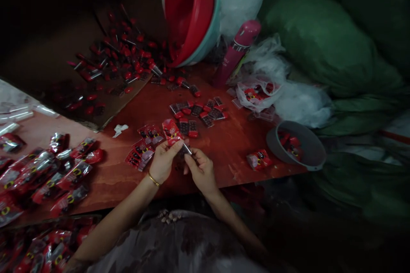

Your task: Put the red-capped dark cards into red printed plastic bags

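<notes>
Both hands meet at the tabletop's [224,153] near edge, left hand [163,162] pinching a red packet [171,132], right hand [200,170] pinching a small dark piece [186,149] at its three o'clock, seemingly mid-insertion, so aligning piece with opening likely comes next.

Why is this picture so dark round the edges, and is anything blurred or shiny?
Head view: light falls mainly on the table around the hands, left hand and right hand; corners fade to black. Straight edges bow, a wide-lens warp. Glare glints off the wrapped packets at left; the small red pieces in the dim far part are hard to make out.
</notes>
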The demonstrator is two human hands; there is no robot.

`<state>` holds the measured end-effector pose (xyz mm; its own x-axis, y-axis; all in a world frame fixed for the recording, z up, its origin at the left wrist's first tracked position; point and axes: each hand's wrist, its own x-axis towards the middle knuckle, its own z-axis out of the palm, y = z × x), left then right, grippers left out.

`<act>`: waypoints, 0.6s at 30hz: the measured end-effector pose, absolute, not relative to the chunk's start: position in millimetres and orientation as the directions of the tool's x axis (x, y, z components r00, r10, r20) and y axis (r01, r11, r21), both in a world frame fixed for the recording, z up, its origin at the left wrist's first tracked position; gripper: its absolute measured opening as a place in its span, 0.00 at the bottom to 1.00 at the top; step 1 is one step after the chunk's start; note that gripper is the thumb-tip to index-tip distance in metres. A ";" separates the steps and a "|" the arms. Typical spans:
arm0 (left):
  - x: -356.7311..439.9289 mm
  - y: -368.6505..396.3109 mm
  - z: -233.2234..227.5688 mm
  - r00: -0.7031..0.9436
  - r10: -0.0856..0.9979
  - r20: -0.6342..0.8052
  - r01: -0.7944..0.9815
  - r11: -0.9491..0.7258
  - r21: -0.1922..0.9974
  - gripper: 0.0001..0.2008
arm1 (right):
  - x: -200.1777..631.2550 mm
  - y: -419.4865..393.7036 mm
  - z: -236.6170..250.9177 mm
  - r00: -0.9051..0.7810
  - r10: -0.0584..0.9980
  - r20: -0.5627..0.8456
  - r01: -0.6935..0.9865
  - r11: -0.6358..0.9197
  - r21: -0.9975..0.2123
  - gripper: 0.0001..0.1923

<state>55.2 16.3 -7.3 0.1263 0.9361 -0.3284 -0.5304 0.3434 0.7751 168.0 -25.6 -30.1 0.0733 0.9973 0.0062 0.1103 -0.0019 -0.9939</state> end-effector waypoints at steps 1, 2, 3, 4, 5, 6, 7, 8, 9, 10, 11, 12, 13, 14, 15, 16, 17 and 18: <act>55.3 15.1 -6.6 0.145 0.938 -0.314 -0.516 0.343 0.785 0.11 | 166.8 -25.9 -29.8 0.082 0.997 0.003 0.070 -0.002 -0.998 0.09; 55.0 14.3 -5.6 0.161 0.939 -0.305 -0.498 0.344 0.796 0.11 | 165.9 -26.0 -29.2 0.091 0.996 0.000 0.033 -0.002 -0.999 0.09; 54.4 14.1 -4.4 0.171 0.938 -0.300 -0.484 0.346 0.804 0.11 | 165.4 -26.1 -28.6 0.099 0.995 -0.005 0.003 -0.005 -1.000 0.09; 53.8 14.4 -3.2 0.172 0.939 -0.299 -0.478 0.345 0.808 0.11 | 165.4 -26.2 -27.9 0.105 0.994 -0.013 -0.014 -0.012 -1.000 0.09; 53.2 14.9 -2.2 0.171 0.938 -0.301 -0.481 0.346 0.805 0.12 | 165.7 -26.2 -27.3 0.108 0.994 -0.023 -0.019 -0.021 -1.000 0.09; 53.0 15.2 -1.7 0.165 0.938 -0.304 -0.497 0.346 0.796 0.13 | 166.3 -26.1 -26.7 0.108 0.994 -0.033 -0.016 -0.032 -0.999 0.09; 53.3 15.1 -1.9 0.151 0.939 -0.308 -0.518 0.340 0.785 0.15 | 166.7 -25.8 -26.4 0.106 0.993 -0.043 -0.010 -0.042 -0.999 0.09; 54.4 14.2 -2.9 0.143 0.939 -0.311 -0.534 0.338 0.775 0.16 | 166.8 -25.4 -26.3 0.101 0.994 -0.050 -0.008 -0.049 -0.999 0.09; 56.1 12.4 -4.8 0.145 0.938 -0.315 -0.539 0.342 0.770 0.17 | 166.4 -24.7 -26.3 0.098 0.994 -0.053 -0.013 -0.052 -0.999 0.09; 58.3 9.8 -7.2 0.151 0.938 -0.313 -0.535 0.344 0.771 0.17 | 165.6 -23.8 -26.2 0.103 0.993 -0.054 -0.024 -0.051 -0.998 0.09; 60.7 6.8 -9.7 0.155 0.938 -0.309 -0.526 0.343 0.778 0.17 | 164.3 -22.6 -25.9 0.116 0.992 -0.053 -0.035 -0.049 -0.998 0.10; 62.9 3.9 -12.0 0.163 0.938 -0.305 -0.515 0.345 0.785 0.16 | 162.7 -21.4 -25.3 0.132 0.990 -0.051 -0.041 -0.046 -0.998 0.09; 64.4 1.5 -13.6 0.179 0.936 -0.304 -0.506 0.353 0.787 0.16 | 161.3 -20.1 -24.4 0.148 0.988 -0.051 -0.041 -0.045 -0.998 0.09; 65.1 0.1 -14.3 0.191 0.933 -0.306 -0.503 0.360 0.785 0.16 | 160.1 -19.0 -23.1 0.158 0.986 -0.053 -0.036 -0.048 -0.998 0.09; 64.8 -0.2 -14.0 0.196 0.931 -0.307 -0.509 0.364 0.780 0.16 | 159.5 -18.0 -21.6 0.162 0.985 -0.055 -0.027 -0.051 -0.998 0.09; 63.7 0.6 -12.8 0.197 0.931 -0.308 -0.518 0.366 0.773 0.16 | 159.7 -17.3 -20.2 0.153 0.987 -0.056 -0.015 -0.054 -0.998 0.09; 62.0 2.2 -11.1 0.189 0.932 -0.310 -0.529 0.363 0.767 0.16 | 160.5 -16.9 -19.0 0.129 0.990 -0.057 -0.001 -0.057 -0.998 0.09; 60.1 4.2 -9.2 0.170 0.935 -0.310 -0.540 0.352 0.764 0.16 | 162.0 -16.8 -18.3 0.095 0.994 -0.056 0.014 -0.058 -0.998 0.09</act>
<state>60.1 4.2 -9.2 0.1702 0.9353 -0.3104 -0.5401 0.3520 0.7645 162.0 -16.8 -18.3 0.0950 0.9939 -0.0563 0.0139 -0.0579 -0.9982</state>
